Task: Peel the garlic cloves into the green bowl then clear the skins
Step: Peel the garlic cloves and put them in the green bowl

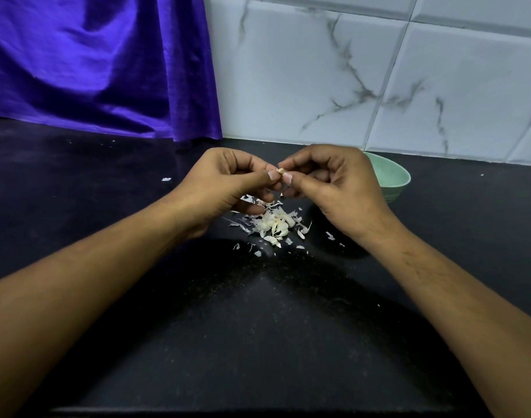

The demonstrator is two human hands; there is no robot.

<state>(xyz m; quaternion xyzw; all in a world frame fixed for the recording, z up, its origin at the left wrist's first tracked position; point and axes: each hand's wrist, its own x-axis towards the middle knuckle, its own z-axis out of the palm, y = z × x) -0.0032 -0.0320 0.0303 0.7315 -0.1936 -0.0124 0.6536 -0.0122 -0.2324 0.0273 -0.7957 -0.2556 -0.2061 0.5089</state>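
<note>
My left hand [228, 182] and my right hand [327, 182] are up over the black counter [258, 327], and both pinch one small clove [281, 171] between curled fingertips. A pile of white skins [273, 226] lies on the counter right under my hands. The green bowl [391, 176] sits just behind my right hand, near the tile wall [379, 86].
</note>
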